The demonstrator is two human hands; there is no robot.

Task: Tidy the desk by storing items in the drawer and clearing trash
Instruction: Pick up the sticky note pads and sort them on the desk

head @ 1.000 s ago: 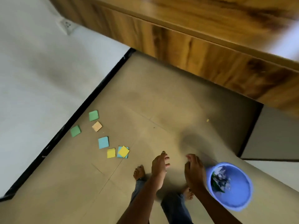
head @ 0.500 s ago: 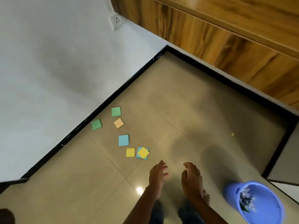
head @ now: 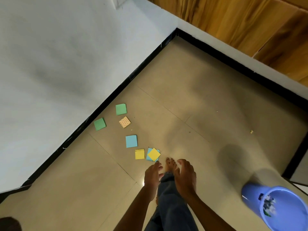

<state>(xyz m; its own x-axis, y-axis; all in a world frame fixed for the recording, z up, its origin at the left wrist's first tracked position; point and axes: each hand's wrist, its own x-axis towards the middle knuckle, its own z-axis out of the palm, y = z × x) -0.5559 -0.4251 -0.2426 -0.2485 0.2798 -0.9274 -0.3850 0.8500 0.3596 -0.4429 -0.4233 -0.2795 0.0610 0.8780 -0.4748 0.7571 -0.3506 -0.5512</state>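
Both hands hang in front of the body, above the floor [head: 191, 100]. The left hand [head: 152, 178] has its fingers extended and relaxed; its grip is released and holds nothing. The right hand [head: 185, 178] is likewise released, fingers loosely curved, holding nothing. Between the hands, a jeans leg [head: 168, 202] and a bare foot [head: 170, 165] are visible.

To the right, near the frame edge, a blue bin [head: 273, 209] stands on the floor, well apart from the hands. It contains crumpled trash [head: 267, 204]; contents are blurred.

Just beyond the left fingertips, paper squares lie flat on the floor. A yellow square [head: 154, 154] overlaps a blue one; a second yellow note [head: 139, 154] lies just beside it. Farther out: a blue note [head: 131, 141], a patterned note [head: 124, 122], and two green notes [head: 121, 109], one near the black skirting [head: 116, 94].

Beyond, a white wall [head: 58, 55] and a wooden panel [head: 241, 22].
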